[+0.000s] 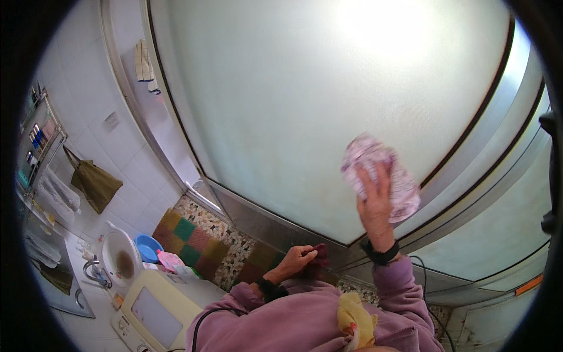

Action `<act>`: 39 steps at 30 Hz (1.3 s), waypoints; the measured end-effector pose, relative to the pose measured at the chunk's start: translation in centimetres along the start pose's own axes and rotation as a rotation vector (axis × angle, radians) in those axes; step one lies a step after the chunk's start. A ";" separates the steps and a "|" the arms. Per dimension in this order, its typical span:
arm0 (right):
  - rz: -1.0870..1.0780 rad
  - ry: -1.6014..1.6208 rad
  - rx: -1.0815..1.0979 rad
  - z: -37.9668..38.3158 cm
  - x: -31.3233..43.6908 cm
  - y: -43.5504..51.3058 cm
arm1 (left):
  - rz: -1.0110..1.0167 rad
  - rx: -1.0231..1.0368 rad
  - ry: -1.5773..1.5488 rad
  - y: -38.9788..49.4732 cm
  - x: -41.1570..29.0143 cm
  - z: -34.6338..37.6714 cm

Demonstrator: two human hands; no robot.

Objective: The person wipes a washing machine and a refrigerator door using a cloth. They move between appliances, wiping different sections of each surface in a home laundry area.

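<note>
My right hand (376,204) presses a crumpled pink and white patterned cloth (402,193) flat against the lower right part of a frosted glass sliding door panel (272,114). Its fingers are spread over the cloth. Lower and to the left, in front of my body, my left hand (297,262) pinches a dark red cloth (321,255) near the panel's bottom metal rail. Both wrists carry black bands, and the sleeves are pink-purple. A yellow cloth (357,319) lies against the front of the pink top.
At the lower left are a washing machine (154,317), a washbasin (118,259) with a tap and a blue plastic basin (148,247). A green-brown bag (94,182) hangs on the tiled wall under a shelf. A checkered mat (195,237) covers part of the floor. More framed glass stands at right.
</note>
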State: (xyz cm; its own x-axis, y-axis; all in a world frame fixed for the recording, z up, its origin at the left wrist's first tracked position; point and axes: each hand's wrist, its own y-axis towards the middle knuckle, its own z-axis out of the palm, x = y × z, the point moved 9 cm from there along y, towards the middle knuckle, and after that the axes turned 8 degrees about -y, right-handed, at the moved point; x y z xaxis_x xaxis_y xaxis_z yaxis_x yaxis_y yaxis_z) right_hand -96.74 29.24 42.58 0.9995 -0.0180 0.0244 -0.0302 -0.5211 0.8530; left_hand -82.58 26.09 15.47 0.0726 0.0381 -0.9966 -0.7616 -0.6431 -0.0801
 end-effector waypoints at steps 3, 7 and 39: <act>-0.171 0.057 0.197 3.1 2.8 -2.4 | 0.021 -0.032 -0.094 -0.7 0.1 -1.6; -0.093 -0.008 -0.150 -3.2 0.7 1.7 | 0.072 -0.083 -0.246 -1.0 0.0 -2.7; 0.695 0.280 -0.447 -8.0 -10.5 -8.6 | 0.017 -0.163 -0.253 -0.2 -1.0 -1.7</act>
State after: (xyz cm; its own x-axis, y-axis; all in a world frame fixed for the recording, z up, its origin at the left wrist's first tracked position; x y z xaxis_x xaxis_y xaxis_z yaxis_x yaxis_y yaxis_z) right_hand -106.99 40.76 39.14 0.7207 0.0332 0.6925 -0.6883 -0.0849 0.7204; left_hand -81.41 24.89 16.50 -0.1177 0.2024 -0.9722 -0.6463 -0.7589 -0.0797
